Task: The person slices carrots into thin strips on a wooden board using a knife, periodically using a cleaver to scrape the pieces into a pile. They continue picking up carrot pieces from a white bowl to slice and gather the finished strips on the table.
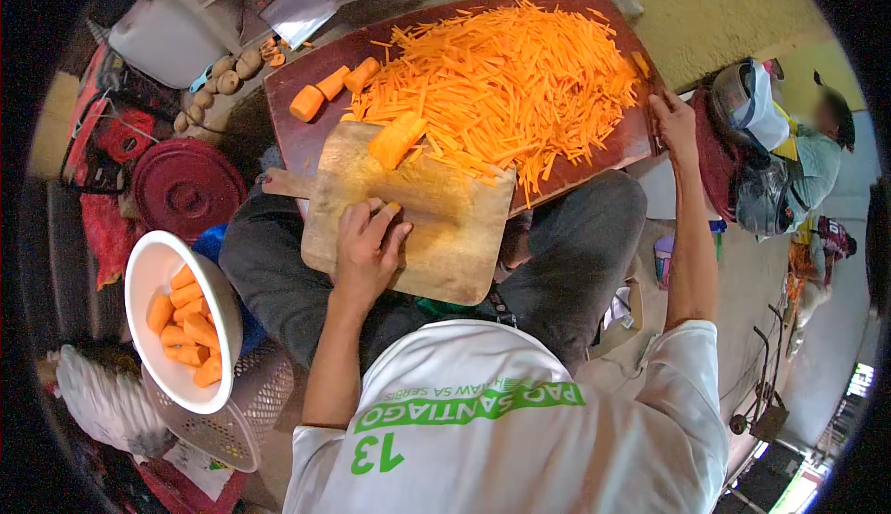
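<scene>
My left hand [367,247] lies on a wooden cutting board [445,254] across my lap, fingers bent and slightly apart, with a speck of orange at one fingertip. Beyond it, a stack of carrot slices [397,139] sits on the board's far edge. My right hand [675,124] is closed at the right edge of a dark red board, around what looks like a knife [650,91], mostly hidden by the fingers. A heap of carrot strips [501,78] covers much of the red board [302,138]. Peeled carrot pieces [320,91] rest left of the heap.
At my left, a white bowl [137,277] of peeled carrots tilts over a perforated basket [264,403]. Behind it are a dark red lid [188,184] and several potatoes [227,78]. Another person [817,166] is at the right, near pots [738,105].
</scene>
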